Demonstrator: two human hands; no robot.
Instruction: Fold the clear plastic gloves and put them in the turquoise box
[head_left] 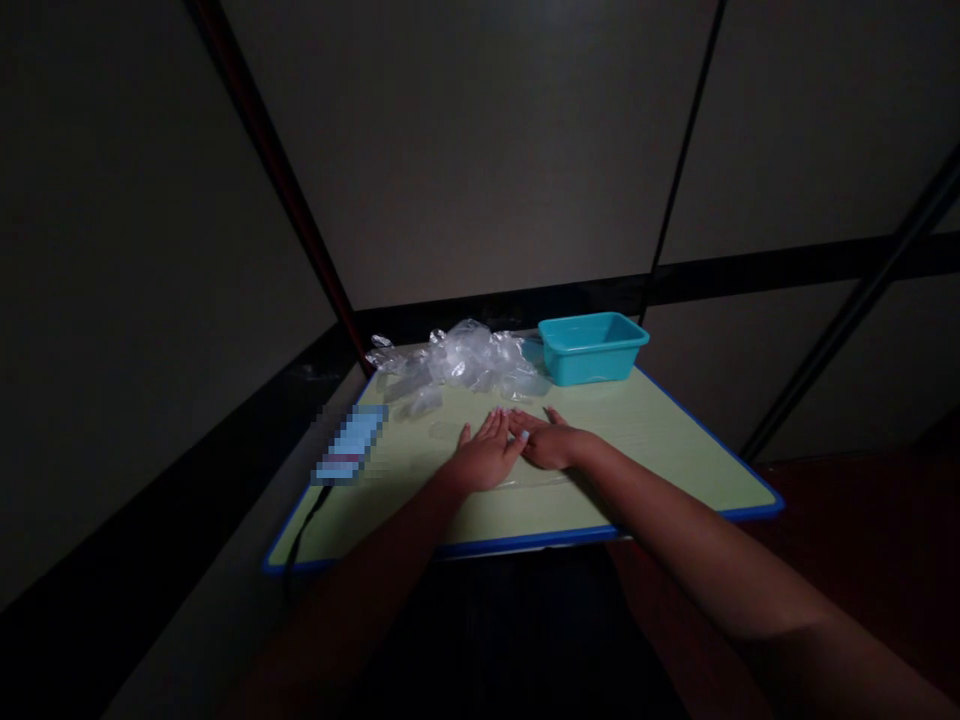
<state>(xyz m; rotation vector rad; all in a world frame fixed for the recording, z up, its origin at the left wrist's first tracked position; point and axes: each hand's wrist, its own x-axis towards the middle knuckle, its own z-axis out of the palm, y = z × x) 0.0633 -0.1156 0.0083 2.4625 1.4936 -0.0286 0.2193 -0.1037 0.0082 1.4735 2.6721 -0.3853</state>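
My left hand (487, 457) lies flat with its fingers stretched out, pressing on a clear plastic bag (532, 482) spread on the table. Close against it, my right hand (551, 443) also rests flat, and the fingertips of both hands meet or nearly meet. Much of the flat bag is hidden under my hands, and its edges are faint. Beyond them sits a loose heap of crumpled clear plastic bags (469, 355). Neither hand grips anything.
A turquoise plastic basin (594, 350) stands at the back right of the yellow-green table (675, 450), which has a blue rim. At the left edge lies a blurred-out, screen-like rectangle (351, 445) with a dark cable (304, 525). Dark panelled walls (495, 150) rise behind.
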